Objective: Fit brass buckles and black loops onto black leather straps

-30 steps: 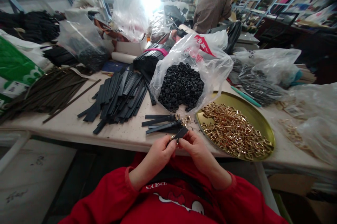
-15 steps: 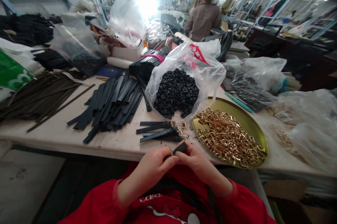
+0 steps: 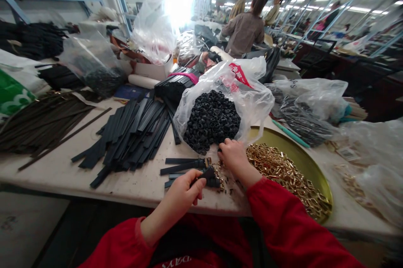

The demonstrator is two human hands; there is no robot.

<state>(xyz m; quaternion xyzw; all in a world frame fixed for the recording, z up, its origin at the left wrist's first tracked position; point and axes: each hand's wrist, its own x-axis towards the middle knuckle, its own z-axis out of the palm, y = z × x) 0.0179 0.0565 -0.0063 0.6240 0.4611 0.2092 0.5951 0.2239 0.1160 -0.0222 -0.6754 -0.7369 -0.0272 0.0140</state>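
Observation:
My left hand (image 3: 185,190) is closed on a dark strap (image 3: 205,174), pinched between thumb and fingers, just above the table's front edge. Beneath it lie several finished-looking straps with buckles (image 3: 184,161), partly covered by the hand. My right hand (image 3: 233,156) reaches to the mouth of a clear plastic bag holding small black loops (image 3: 212,119). Its fingers are curled together at the near edge of the pile; what is between them is hidden. To its right, a gold round tray (image 3: 321,175) carries a heap of gold-coloured buckles (image 3: 283,171).
A fan of dark strap pieces (image 3: 132,133) covers the table left of the bag. Farther left lie brown strips (image 3: 44,123). A teal pen-like tool (image 3: 291,132) rests behind the tray, near plastic bags (image 3: 311,95). Several people stand in the background.
My right hand has left the strap and moved forward to the loops in the bag. My left hand keeps the strap and has shifted slightly left. The view has tilted a little.

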